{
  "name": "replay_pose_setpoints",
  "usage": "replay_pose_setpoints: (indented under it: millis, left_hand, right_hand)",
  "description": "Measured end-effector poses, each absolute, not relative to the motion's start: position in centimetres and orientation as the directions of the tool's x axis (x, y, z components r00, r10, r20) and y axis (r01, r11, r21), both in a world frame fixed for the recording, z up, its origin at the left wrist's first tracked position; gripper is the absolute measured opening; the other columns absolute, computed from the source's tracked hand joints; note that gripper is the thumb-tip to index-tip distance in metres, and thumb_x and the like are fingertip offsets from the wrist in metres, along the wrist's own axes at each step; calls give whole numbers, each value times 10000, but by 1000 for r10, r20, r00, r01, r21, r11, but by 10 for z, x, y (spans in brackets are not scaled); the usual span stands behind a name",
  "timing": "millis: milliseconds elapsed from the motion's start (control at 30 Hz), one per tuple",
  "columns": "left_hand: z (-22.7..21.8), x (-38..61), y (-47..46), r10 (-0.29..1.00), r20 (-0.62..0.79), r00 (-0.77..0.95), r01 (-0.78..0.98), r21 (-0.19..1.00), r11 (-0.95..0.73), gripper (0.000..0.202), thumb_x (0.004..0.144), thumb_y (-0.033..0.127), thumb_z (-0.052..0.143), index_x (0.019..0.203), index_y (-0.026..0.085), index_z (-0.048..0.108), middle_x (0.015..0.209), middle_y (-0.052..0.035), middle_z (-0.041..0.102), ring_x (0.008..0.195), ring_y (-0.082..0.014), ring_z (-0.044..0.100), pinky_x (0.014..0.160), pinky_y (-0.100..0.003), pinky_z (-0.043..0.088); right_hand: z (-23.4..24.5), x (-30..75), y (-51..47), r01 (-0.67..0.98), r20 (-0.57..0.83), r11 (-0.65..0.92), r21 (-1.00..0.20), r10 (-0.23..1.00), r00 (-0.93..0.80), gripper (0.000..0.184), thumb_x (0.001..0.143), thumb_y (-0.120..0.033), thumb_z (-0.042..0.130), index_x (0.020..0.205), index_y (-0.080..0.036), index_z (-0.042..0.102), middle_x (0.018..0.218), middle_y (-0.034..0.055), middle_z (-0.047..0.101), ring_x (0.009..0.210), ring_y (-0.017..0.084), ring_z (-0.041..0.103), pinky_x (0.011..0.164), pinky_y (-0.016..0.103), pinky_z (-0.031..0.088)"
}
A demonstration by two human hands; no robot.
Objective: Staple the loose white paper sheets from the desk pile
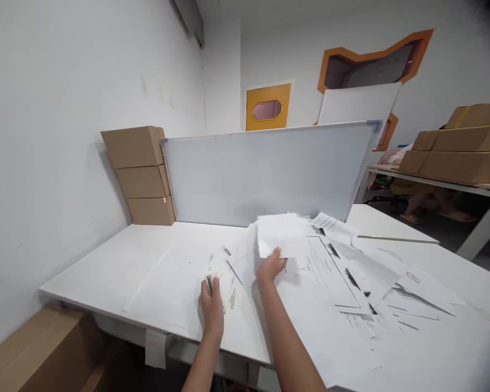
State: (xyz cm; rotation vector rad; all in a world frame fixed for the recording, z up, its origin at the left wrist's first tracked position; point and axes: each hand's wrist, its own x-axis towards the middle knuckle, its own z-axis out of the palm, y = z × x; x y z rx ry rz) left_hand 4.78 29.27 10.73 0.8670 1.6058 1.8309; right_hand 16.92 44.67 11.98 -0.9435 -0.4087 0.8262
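Indoors, a person works bare-handed at a white worktop (pixel 155 294), left hand (pixel 212 307) and right hand (pixel 271 268) both extended over its near half. The left hand, close to the near edge and left of the middle, has its grip closed around a small cream-coloured object (pixel 208 279), whose upper end shows a dark strip beside the thumb; the fingers hide too much of it to tell what it is. Farther in from the near edge, the right hand's grip is clamped on the near edge of a white paper (pixel 281 234), thumb on top, the paper raised at an angle in front of the whiteboard (pixel 265 174); whether it is one sheet or several cannot be told. Between the two hands, small grey patches (pixel 232 298) mark the surface. To the right of the right hand, loose printed sheets (pixel 324 264) overlap in disorder across the worktop toward its right side, one bearing a round stamp-like mark (pixel 412 277). The whiteboard stands on its long side along the far edge, its left end beside a stack of three cardboard boxes (pixel 145 182) at the far left corner, near the wall (pixel 65 109). Beyond the right side, more cardboard cartons (pixel 465 163) are piled on a neighbouring table (pixel 428 181), and a co-worker's legs (pixel 433 204) show beneath it. An orange door (pixel 286 100) with a window is set in the back wall.
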Motion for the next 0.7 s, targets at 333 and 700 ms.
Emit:
replay_pose_setpoints:
  millis: [333, 700]
  left_hand:
    - [104, 49, 288, 749, 74, -658, -96, 979, -181, 470, 790, 591, 517, 1046, 204, 592, 1049, -119, 661, 1002, -272, 612, 844, -385, 492]
    - [98, 48, 291, 707, 34, -706, -201, 948, -245, 424, 784, 582, 530, 1003, 225, 595, 961, -91, 652, 927, -254, 611, 811, -375, 492]
  right_hand:
    - [105, 147, 440, -560, -126, 50, -827, 954, 272, 327, 752, -555, 423, 882, -257, 454, 1030, 102, 652, 1016, 216, 657, 882, 402, 549]
    - [105, 102, 414, -230, 22, 14, -973, 999, -31, 185, 760, -383, 481, 827, -225, 551, 870, 56, 665, 703, 166, 634, 766, 347, 523]
